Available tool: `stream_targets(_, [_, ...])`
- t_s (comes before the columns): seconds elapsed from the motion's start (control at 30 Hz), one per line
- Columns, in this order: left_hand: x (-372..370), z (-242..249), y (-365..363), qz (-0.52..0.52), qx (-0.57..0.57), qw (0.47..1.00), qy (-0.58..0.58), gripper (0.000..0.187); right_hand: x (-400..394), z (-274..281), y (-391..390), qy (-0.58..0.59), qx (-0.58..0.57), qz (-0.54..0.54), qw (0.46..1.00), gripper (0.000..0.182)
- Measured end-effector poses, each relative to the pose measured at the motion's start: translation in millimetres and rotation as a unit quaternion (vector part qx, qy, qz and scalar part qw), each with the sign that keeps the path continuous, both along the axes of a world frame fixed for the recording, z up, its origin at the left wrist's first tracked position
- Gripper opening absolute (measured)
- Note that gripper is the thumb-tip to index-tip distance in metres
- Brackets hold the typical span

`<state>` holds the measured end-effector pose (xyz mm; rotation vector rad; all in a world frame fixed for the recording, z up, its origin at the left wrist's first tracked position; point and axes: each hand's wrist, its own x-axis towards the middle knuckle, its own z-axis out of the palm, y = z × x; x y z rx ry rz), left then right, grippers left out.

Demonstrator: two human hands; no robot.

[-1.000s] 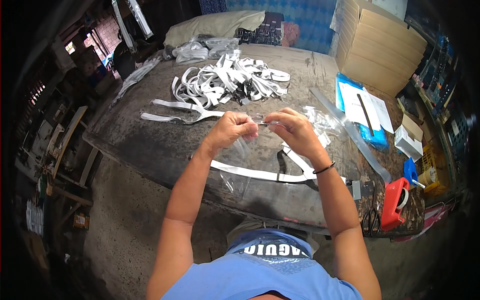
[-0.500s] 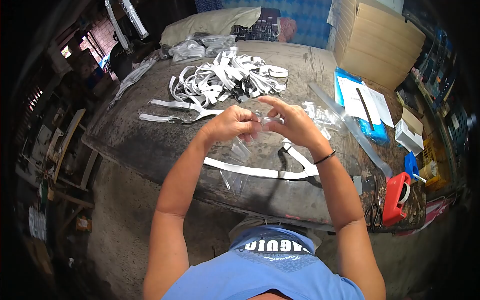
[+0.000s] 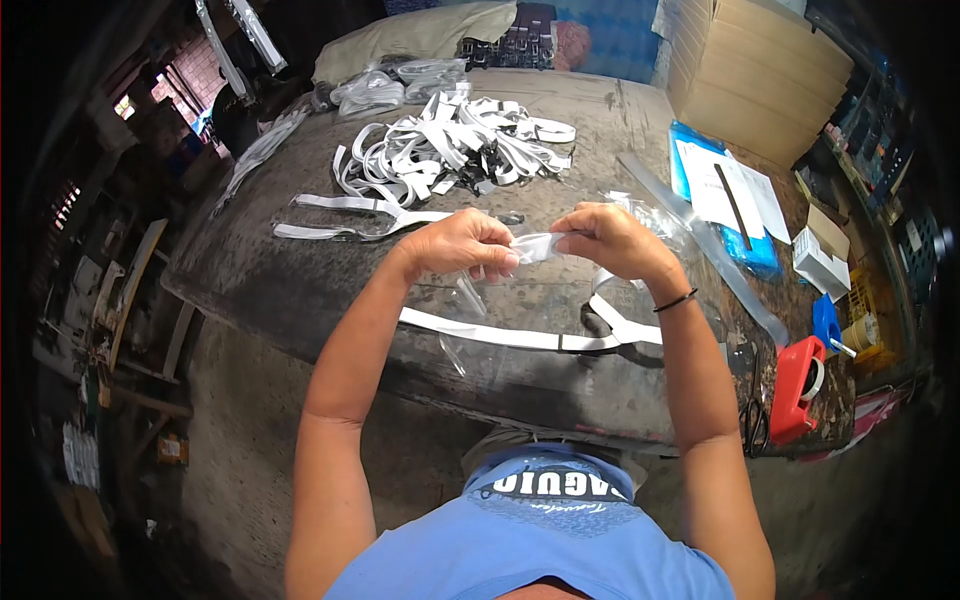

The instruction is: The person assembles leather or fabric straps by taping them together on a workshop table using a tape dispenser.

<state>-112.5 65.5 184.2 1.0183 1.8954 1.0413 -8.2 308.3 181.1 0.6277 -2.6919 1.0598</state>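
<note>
Left hand [image 3: 465, 244] and right hand [image 3: 618, 241]: fingers of both closed on a piece of clear plastic [image 3: 537, 247], held between them above the table [image 3: 340, 270]. White strap [image 3: 500, 334] lies on the table, nearer the body than the hands. Beyond the hands: heap of white straps [image 3: 440, 155]. Far right: red tape dispenser [image 3: 797, 390], near scissors [image 3: 757, 425]; cardboard [image 3: 760, 85] stands behind.

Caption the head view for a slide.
Left hand and right hand hold clear plastic above a worktable strewn with white straps.
</note>
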Motion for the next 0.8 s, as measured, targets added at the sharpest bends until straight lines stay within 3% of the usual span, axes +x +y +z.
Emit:
stream_targets(0.1, [6.1, 6.0, 5.7, 0.004, -0.007, 1.000, 0.006, 0.022, 0.5, 8.3, -1.8, -0.084, -0.015, -0.010, 0.996, 0.023])
stream_targets(0.23, [-3.5, -2.0, 18.9, -0.060, 0.014, 0.998, 0.005, 0.023, -5.4, 0.5, -11.9, -0.035, -0.044, -0.028, 0.998, 0.032])
stream_targets(0.33, [-6.4, -5.5, 23.8, -0.054, 0.019, 0.998, 0.003, 0.023, -5.2, -3.1, -12.6, -0.024, -0.043, -0.022, 0.999, 0.038])
stream_targets(0.47, [-12.7, 3.7, 15.5, -0.049, -0.005, 0.999, -0.021, 0.023, 1.0, -18.5, 22.8, -0.123, -0.075, 0.001, 0.990, 0.032])
stream_targets(0.53, [-14.8, 4.6, 15.2, -0.059, -0.046, 0.997, -0.011, 0.022, 3.1, -26.2, 31.4, -0.166, -0.153, 0.006, 0.974, 0.033])
stream_targets(0.8, [-11.4, 10.4, 43.0, -0.099, -0.098, 0.990, 0.018, 0.025, 3.7, -22.7, -0.4, -0.078, -0.192, -0.046, 0.977, 0.027])
